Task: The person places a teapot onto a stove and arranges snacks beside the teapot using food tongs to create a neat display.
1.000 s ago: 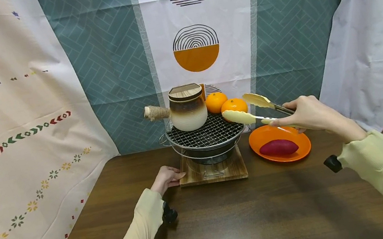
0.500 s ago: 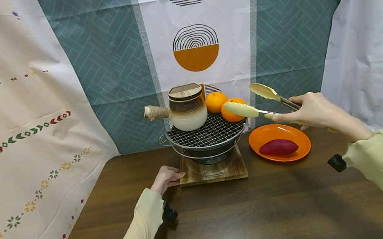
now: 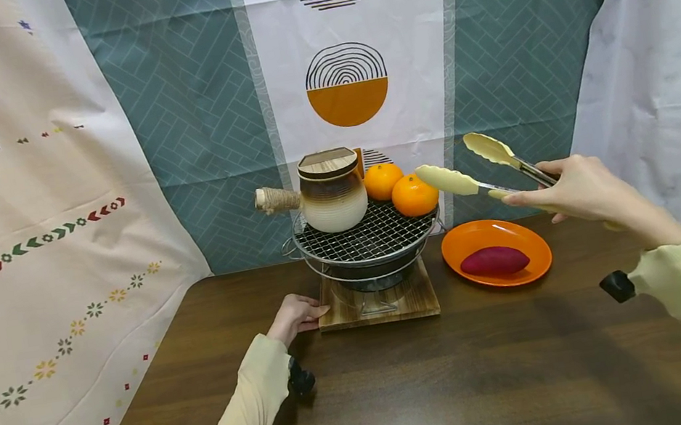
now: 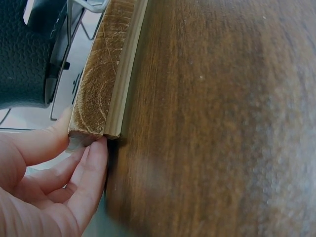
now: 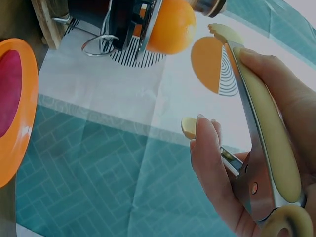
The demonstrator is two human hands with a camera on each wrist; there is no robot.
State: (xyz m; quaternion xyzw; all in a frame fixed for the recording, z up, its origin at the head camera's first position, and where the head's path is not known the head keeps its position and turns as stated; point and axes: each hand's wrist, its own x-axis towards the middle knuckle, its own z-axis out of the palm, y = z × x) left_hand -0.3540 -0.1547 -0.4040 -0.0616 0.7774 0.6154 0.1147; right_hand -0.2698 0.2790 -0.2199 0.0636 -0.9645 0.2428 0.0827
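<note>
My right hand (image 3: 591, 188) grips a pair of kitchen tongs (image 3: 451, 180) with cream scalloped tips, raised right of the grill. The tips are spread apart with nothing between them. Nearest them is an orange (image 3: 415, 195) on the grill mesh (image 3: 364, 240); a second orange (image 3: 383, 181) sits behind it. In the right wrist view, thumb and fingers lie on opposite arms of the tongs (image 5: 266, 133). My left hand (image 3: 293, 316) pinches the corner of the wooden board (image 3: 419, 303) under the grill. The left wrist view shows the thumb and fingers at that board (image 4: 98, 84).
A lidded ceramic pot (image 3: 335, 204) with a rope-wrapped handle (image 3: 279, 200) stands on the mesh's left part. An orange plate (image 3: 525, 236) bearing a purple sweet potato (image 3: 494, 261) lies right of the grill. Patterned cloths hang behind and beside the brown table (image 3: 407, 393).
My right hand has drawn the tongs right and slightly up, away from the front orange, which stays on the mesh. The left hand has kept its place at the board.
</note>
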